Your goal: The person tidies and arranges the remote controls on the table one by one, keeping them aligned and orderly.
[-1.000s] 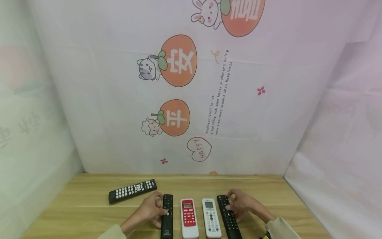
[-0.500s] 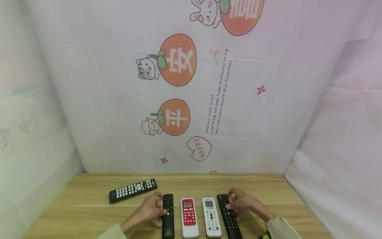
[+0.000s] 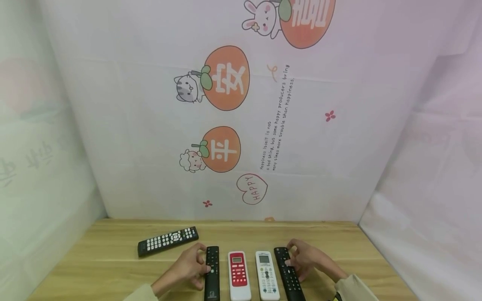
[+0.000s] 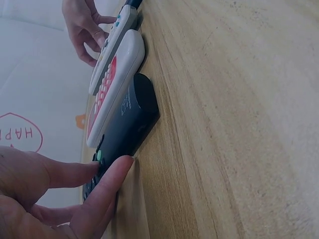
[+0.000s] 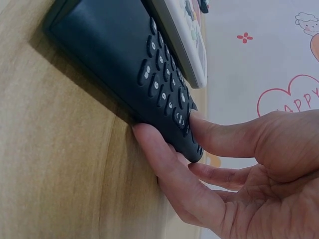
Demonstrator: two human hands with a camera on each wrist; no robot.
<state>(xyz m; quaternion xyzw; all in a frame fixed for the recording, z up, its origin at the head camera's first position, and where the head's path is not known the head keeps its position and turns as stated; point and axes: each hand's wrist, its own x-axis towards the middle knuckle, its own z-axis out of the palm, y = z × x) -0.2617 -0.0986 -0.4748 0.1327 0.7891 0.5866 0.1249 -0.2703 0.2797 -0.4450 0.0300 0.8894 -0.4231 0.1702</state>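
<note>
On the table, black remotes in the pinch of left hand and right hand

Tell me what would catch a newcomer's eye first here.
Probably the orange cartoon fruits, printed sideways on the white backdrop behind the wooden table. Next, the red-and-white remote, second from left in the row of four. At the row's ends, the left hand holds the left black remote and the right hand the right black remote.
</note>
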